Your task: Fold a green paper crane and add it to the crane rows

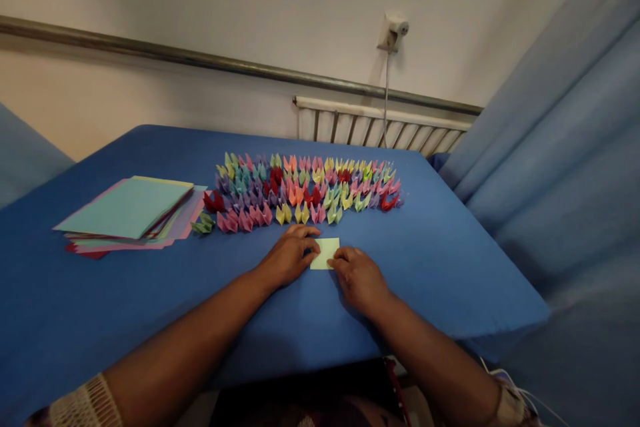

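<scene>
A small pale yellow-green folded paper (326, 252) lies flat on the blue table (450, 260). My left hand (289, 255) rests on its left edge, fingers curled down and pressing it. My right hand (359, 277) presses the lower right edge with bent fingertips. Just beyond the paper stand rows of several small folded paper pieces (305, 188) in many colours.
A stack of coloured paper sheets (131, 213) lies at the left of the table. Behind the table are a wall rail (200, 59), a radiator (385, 125) and a wall socket with a cord (393, 33). A blue curtain (560, 147) hangs at the right.
</scene>
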{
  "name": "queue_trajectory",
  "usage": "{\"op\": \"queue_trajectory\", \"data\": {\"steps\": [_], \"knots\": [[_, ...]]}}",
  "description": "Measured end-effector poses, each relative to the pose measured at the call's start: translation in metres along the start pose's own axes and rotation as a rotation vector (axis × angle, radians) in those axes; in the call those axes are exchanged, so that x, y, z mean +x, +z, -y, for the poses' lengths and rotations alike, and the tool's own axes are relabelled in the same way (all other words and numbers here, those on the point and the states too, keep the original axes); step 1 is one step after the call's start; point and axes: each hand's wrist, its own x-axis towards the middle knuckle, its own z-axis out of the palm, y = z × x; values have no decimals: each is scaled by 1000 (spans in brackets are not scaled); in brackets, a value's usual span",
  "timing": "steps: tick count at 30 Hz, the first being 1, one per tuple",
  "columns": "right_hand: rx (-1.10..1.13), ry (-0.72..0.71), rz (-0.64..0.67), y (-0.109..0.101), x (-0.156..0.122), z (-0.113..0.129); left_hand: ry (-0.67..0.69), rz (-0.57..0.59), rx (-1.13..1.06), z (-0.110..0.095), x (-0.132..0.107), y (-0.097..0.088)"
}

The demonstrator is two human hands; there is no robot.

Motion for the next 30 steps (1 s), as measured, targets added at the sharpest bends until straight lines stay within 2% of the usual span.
{"op": "queue_trajectory", "data": {"steps": [4, 9, 13, 16, 20, 23, 26, 30], "knots": [[-94, 16, 20, 3, -14, 4, 56, 67, 86, -13, -4, -10], [-19, 47, -12, 1, -20, 4, 102, 162, 120, -28, -10, -12], [140, 46, -59, -3, -2, -10, 130, 179, 101, -28, -11, -5], [174, 75, -126, -2, 20, -22, 149, 177, 114, -28, -9, -4], [177, 33, -92, 3, 46, -31, 167, 170, 118, -29, -8, -6], [169, 99, -79, 5, 54, -34, 168, 149, 121, -25, -8, -6], [191, 158, -78, 6, 49, -34, 166, 122, 123, -20, -7, -6], [249, 223, -91, 6, 28, -29, 147, 115, 115, -19, -5, -10]]}}
